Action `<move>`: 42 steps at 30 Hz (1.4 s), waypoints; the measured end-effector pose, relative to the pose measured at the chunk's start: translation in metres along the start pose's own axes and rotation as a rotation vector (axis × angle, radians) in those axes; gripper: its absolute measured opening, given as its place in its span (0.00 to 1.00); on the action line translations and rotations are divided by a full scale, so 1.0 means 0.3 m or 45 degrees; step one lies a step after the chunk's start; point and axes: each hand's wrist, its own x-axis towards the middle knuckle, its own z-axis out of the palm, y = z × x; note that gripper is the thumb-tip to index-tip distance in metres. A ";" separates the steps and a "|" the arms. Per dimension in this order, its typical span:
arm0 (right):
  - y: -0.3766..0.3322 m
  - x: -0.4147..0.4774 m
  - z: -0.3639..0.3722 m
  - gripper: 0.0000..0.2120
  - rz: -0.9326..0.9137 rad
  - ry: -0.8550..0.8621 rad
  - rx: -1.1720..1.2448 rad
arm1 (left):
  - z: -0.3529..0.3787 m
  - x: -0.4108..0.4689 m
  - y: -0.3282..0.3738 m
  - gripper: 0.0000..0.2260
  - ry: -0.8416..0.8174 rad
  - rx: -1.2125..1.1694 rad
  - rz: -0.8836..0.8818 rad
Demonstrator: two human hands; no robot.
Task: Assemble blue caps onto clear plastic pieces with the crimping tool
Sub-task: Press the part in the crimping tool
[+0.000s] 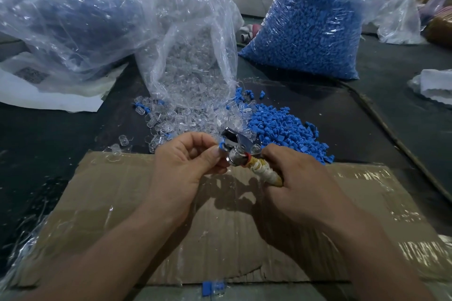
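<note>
My left hand (186,161) pinches a small blue cap (222,146) on a clear piece, held against the metal head of the crimping tool (238,145). My right hand (291,173) grips the tool's tape-wrapped handle (263,173). Just beyond the hands lie a loose heap of blue caps (286,129) and a spill of clear plastic pieces (168,120) from an open bag (193,56). One assembled blue-capped piece (212,288) lies at the near edge of the cardboard.
A flattened cardboard sheet (220,227) covers the dark table under my arms. A full bag of blue caps (310,32) stands at the back right, a large crumpled bag (66,14) at the back left. More bags and white cloth (435,85) lie at the right.
</note>
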 end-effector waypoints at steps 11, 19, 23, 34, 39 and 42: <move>-0.012 0.003 0.016 0.05 0.018 0.069 0.055 | 0.013 -0.013 0.015 0.03 0.064 0.116 0.049; 0.019 0.002 -0.008 0.11 0.071 0.124 0.046 | -0.028 0.009 0.020 0.03 0.067 0.148 -0.028; 0.052 -0.004 -0.038 0.13 0.172 0.149 0.038 | -0.072 0.029 0.058 0.05 -0.399 0.377 -0.284; 0.041 0.001 -0.026 0.18 0.147 -0.042 -0.101 | -0.088 0.021 0.069 0.03 -1.173 0.636 -0.647; 0.014 0.002 -0.002 0.22 0.079 -0.104 -0.125 | -0.088 0.044 0.052 0.04 -0.133 0.909 0.099; -0.001 0.005 0.019 0.26 0.049 -0.124 -0.157 | -0.081 0.048 0.027 0.08 0.216 1.220 0.377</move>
